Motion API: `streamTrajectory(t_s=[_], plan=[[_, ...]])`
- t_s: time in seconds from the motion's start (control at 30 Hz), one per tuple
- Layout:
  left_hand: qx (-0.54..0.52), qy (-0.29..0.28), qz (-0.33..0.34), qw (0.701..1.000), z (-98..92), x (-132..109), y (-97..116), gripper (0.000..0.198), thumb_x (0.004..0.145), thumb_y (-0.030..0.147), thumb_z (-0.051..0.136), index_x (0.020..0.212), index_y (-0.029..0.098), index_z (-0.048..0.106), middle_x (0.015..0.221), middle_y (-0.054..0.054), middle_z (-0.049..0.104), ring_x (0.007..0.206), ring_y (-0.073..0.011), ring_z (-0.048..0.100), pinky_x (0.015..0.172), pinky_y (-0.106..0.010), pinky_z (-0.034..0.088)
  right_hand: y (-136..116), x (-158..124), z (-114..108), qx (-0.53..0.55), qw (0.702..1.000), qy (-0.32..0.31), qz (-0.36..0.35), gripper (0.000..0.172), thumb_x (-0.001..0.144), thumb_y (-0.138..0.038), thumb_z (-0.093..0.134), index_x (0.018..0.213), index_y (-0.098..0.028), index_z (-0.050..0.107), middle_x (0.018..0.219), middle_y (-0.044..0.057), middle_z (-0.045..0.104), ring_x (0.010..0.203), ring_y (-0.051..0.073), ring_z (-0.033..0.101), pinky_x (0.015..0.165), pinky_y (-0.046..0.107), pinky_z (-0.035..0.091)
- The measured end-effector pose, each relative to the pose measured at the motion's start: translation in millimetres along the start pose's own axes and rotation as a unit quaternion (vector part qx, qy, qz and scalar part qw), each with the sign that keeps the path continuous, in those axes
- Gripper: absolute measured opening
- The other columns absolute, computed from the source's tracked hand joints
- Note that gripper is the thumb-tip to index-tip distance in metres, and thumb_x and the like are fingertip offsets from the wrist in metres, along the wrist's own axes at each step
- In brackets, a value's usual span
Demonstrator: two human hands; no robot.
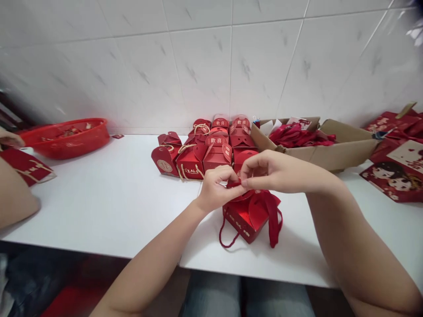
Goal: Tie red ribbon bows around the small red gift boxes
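Note:
A small red gift box [246, 220] stands on the white table in front of me, its curved top flaps folded together. My left hand [218, 188] is closed above its top, thumb and fingers pinching red ribbon. My right hand [276, 172] meets it there, its fingertips pinched on the same ribbon; the fingers hide part of it. One wide tail of the red ribbon [273, 220] hangs over the right side of the box. A thin red cord handle [228, 242] droops in a loop at the front left.
Several red gift boxes [190, 160] stand grouped behind my hands. An open cardboard box [346, 154] with red ribbons is at back right, beside printed red bags [393, 176]. At left are a red plastic basin [74, 145] and another person's arm [16, 193] near a red box [29, 167].

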State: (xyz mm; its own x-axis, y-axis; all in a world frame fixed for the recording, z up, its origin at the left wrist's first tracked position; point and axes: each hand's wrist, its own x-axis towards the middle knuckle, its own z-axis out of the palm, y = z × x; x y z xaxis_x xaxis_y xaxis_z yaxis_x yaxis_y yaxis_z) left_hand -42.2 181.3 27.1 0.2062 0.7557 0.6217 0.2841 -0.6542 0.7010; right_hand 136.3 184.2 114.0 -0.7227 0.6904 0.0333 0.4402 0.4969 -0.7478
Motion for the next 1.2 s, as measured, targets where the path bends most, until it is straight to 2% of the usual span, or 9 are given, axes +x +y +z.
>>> streamTrajectory(t_s=[0.07, 0.17, 0.27, 0.4, 0.6, 0.73, 0.87, 1.03, 1.2], plan=[[-0.040, -0.035, -0.007, 0.999, -1.2, 1, -6, 0.036, 0.058, 0.045, 0.080, 0.067, 0.017, 0.059, 0.068, 0.000, 0.056, 0.065, -0.0141, 0.051, 0.066, -0.027, 0.041, -5, -3, 2, 0.006, 0.999, 0.038, -0.003, 0.014, 0.077, -0.025, 0.061, 0.067, -0.016, 0.060, 0.061, -0.001, 0.053, 0.053, 0.008, 0.044, 0.045, 0.021, 0.032], [-0.093, -0.128, -0.007, 0.987, -4.1, 2, -12, 0.055, 0.056, 0.050, 0.080, 0.097, 0.019, 0.062, 0.096, -0.007, 0.063, 0.090, -0.0228, 0.059, 0.083, -0.033, 0.045, -9, -13, -2, 0.053, 0.994, 0.098, -0.018, 0.013, 0.079, -0.028, 0.062, 0.073, -0.017, 0.059, 0.064, 0.000, 0.054, 0.055, 0.008, 0.046, 0.048, 0.021, 0.034], [-0.092, -0.231, 0.005, 0.969, -6.9, 2, -13, 0.065, 0.056, 0.042, 0.082, 0.113, 0.023, 0.059, 0.122, -0.011, 0.058, 0.115, -0.0277, 0.053, 0.098, -0.038, 0.042, -2, -24, -8, 0.138, 0.978, 0.152, -0.036, 0.013, 0.078, -0.030, 0.065, 0.081, -0.019, 0.059, 0.065, 0.000, 0.056, 0.055, 0.010, 0.049, 0.049, 0.023, 0.038], [-0.092, -0.279, 0.009, 0.956, -4.7, -1, -12, 0.073, 0.061, 0.037, 0.080, 0.127, 0.027, 0.050, 0.134, -0.010, 0.051, 0.126, -0.0279, 0.046, 0.107, -0.042, 0.035, 24, -33, -4, 0.251, 0.938, 0.235, -0.046, 0.019, 0.073, -0.026, 0.069, 0.084, -0.020, 0.054, 0.057, -0.004, 0.050, 0.045, 0.008, 0.044, 0.042, 0.022, 0.034], [0.038, -0.192, -0.035, 0.980, 8.7, -9, -3, 0.062, 0.069, 0.047, 0.071, 0.123, 0.023, 0.052, 0.128, -0.013, 0.053, 0.119, -0.0322, 0.047, 0.103, -0.050, 0.035, 69, -38, 21, 0.334, 0.905, 0.263, 0.003, 0.021, 0.070, -0.019, 0.066, 0.077, -0.020, 0.046, 0.053, -0.007, 0.045, 0.040, 0.004, 0.034, 0.038, 0.018, 0.023], [0.086, -0.213, -0.059, 0.972, 9.4, -9, 5, 0.054, 0.074, 0.043, 0.064, 0.121, 0.020, 0.051, 0.124, -0.013, 0.052, 0.115, -0.0320, 0.044, 0.100, -0.051, 0.036, 75, -39, 26, 0.353, 0.894, 0.277, 0.016, 0.021, 0.070, -0.015, 0.064, 0.076, -0.020, 0.045, 0.053, -0.008, 0.044, 0.040, 0.004, 0.034, 0.039, 0.018, 0.021], [0.122, -0.218, -0.081, 0.965, 9.3, -8, 9, 0.047, 0.070, 0.042, 0.066, 0.112, 0.022, 0.056, 0.115, -0.010, 0.054, 0.108, -0.0320, 0.045, 0.096, -0.052, 0.037, 71, -38, 26, 0.341, 0.905, 0.245, 0.064, 0.022, 0.068, -0.017, 0.065, 0.076, -0.019, 0.045, 0.054, -0.008, 0.043, 0.042, 0.003, 0.034, 0.041, 0.018, 0.020], [0.111, -0.204, -0.092, 0.968, 13.5, -10, 8, 0.047, 0.069, 0.043, 0.067, 0.111, 0.025, 0.057, 0.116, -0.009, 0.053, 0.110, -0.0314, 0.043, 0.098, -0.052, 0.034, 69, -37, 29, 0.317, 0.918, 0.217, 0.097, 0.024, 0.068, -0.021, 0.068, 0.078, -0.019, 0.046, 0.056, -0.007, 0.047, 0.048, 0.005, 0.039, 0.047, 0.018, 0.028], [0.088, -0.156, -0.077, 0.981, 14.2, -12, 7, 0.023, 0.082, 0.038, 0.054, 0.098, 0.026, 0.064, 0.119, -0.007, 0.054, 0.116, -0.0293, 0.041, 0.103, -0.050, 0.027, 68, -36, 35, 0.296, 0.936, 0.169, 0.090, 0.022, 0.072, -0.022, 0.066, 0.080, -0.019, 0.046, 0.055, -0.008, 0.045, 0.050, 0.005, 0.038, 0.052, 0.019, 0.030]])
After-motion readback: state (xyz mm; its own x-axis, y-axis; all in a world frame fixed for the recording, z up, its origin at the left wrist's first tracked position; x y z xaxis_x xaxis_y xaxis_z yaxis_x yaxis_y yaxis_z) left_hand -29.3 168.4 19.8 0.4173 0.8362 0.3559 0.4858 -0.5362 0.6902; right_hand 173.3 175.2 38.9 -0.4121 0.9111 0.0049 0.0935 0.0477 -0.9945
